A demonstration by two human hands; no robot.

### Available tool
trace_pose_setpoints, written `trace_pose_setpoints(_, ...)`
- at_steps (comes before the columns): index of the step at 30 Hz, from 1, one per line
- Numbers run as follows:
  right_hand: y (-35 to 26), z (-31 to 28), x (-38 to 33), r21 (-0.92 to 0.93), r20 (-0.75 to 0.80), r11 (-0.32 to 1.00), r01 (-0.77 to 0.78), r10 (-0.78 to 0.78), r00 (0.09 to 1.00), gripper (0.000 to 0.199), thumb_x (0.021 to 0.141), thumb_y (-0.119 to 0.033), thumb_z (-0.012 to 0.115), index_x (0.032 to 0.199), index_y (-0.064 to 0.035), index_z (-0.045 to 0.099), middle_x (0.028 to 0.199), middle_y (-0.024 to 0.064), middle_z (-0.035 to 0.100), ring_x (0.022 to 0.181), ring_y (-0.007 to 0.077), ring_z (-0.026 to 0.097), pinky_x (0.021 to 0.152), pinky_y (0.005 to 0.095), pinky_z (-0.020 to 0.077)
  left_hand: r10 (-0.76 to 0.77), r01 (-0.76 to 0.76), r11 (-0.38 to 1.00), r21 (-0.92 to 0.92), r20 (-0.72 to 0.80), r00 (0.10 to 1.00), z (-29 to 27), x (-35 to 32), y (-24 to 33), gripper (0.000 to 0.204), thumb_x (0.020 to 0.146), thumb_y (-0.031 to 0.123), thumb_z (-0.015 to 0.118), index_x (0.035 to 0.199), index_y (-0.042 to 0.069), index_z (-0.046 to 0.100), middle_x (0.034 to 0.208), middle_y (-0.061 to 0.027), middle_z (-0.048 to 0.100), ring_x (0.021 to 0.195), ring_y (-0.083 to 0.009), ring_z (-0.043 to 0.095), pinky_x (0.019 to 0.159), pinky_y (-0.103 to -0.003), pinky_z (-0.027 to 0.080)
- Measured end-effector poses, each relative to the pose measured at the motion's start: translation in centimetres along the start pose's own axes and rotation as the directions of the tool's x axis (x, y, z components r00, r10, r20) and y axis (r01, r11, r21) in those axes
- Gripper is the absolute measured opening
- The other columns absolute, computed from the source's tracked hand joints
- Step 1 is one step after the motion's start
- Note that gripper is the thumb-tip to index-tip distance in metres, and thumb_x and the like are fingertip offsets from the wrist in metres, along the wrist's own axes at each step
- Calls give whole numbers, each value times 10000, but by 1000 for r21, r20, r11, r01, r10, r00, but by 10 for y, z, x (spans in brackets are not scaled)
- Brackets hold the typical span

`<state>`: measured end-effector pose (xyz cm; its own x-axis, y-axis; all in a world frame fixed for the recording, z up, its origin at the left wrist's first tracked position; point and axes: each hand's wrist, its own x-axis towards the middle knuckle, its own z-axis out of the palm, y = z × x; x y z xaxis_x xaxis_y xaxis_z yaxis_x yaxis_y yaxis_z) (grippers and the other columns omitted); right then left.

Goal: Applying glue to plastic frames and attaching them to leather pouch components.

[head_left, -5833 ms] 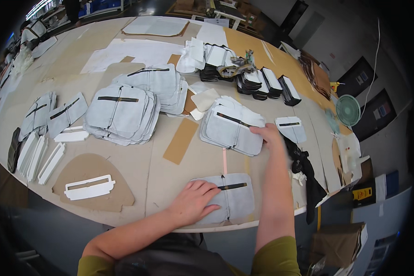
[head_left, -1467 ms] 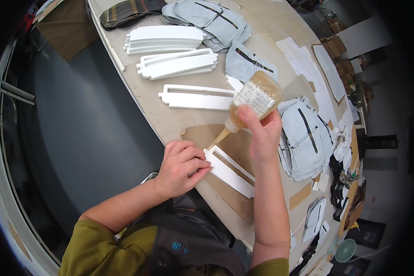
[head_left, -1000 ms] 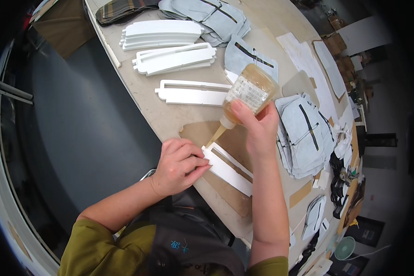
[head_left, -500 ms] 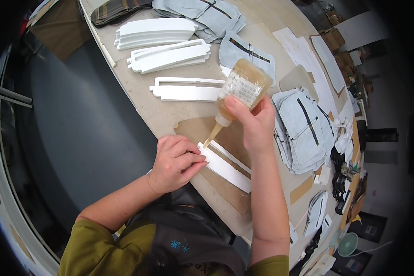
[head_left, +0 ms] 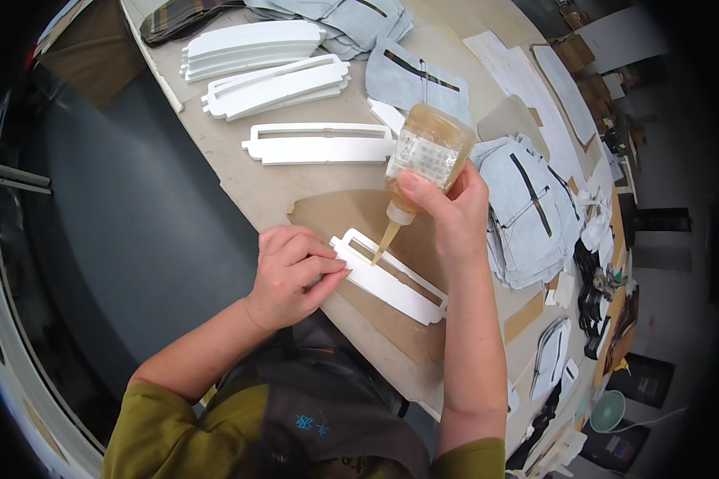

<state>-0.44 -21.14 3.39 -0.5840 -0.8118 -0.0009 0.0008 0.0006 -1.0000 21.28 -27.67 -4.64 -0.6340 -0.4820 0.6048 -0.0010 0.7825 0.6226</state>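
Observation:
A glue bottle (head_left: 433, 148), clear with amber contents and a pale label, is tipped nozzle-down in my right hand (head_left: 454, 209). Its tapered nozzle tip meets a white slotted frame piece (head_left: 387, 289) at the lower edge of the long slot. With fingers pinched, my left hand (head_left: 295, 270) holds the near left end of that piece. The piece lies slantwise on a brown sheet (head_left: 327, 209) at the table's near edge. Beyond it rests another white slotted frame (head_left: 319, 149), partly behind the bottle.
Stacked white frames (head_left: 252, 49) stand farther back on the table (head_left: 216, 140). Light blue fabric panels (head_left: 527, 211) with dark slits are piled at the right, and another panel (head_left: 415, 76) lies behind the bottle. Dark straps (head_left: 589, 291) lie along the far right side.
The nozzle has moved right along the white piece, from its left end to farther along the slot edge. My left hand still grips the end. The whole view has shifted slightly.

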Motion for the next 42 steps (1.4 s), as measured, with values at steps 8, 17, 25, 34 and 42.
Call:
trace_pose_setpoints(8,2,-19,-9,-36,-23,999,-30,30,999,519,780,-129,863,1205,29,610,1074,104,715,930,153,704,829,298,570,-21,20,999,42,36,999,-1,2,2,196,687,57,840,815,132,711,895,4,672,916,-228,618,870,-374,391)
trace_pose_setpoints(17,-3,-43,-26,-67,-25,994,-83,81,996,545,745,-141,879,1203,15,627,1064,90,721,928,142,702,836,292,566,10,-14,995,103,46,999,-2,2,2,195,698,51,816,836,115,695,964,-28,661,923,-247,598,883,-390,378)
trace_pose_setpoints(25,-5,-77,-44,-100,-46,986,-136,132,990,572,723,-138,884,1217,1,633,1080,75,716,939,142,693,863,299,556,18,-23,993,114,53,998,2,3,3,201,692,57,820,829,121,686,955,-15,666,930,-252,597,885,-388,381)
trace_pose_setpoints(34,-5,-135,-68,77,-96,989,-130,137,986,599,799,-227,821,1293,15,585,1156,117,692,978,185,697,889,332,562,22,-26,992,124,29,999,-2,3,2,198,690,48,811,822,116,681,960,-31,668,936,-267,590,886,-400,392)
trace_pose_setpoints(42,-13,-55,-50,319,-183,904,285,-237,954,812,851,-313,826,1485,-37,399,1393,102,539,1283,271,559,1119,445,453,-18,16,997,79,30,999,-1,1,4,222,694,62,815,852,144,682,970,-1,665,965,-253,584,908,-394,379)
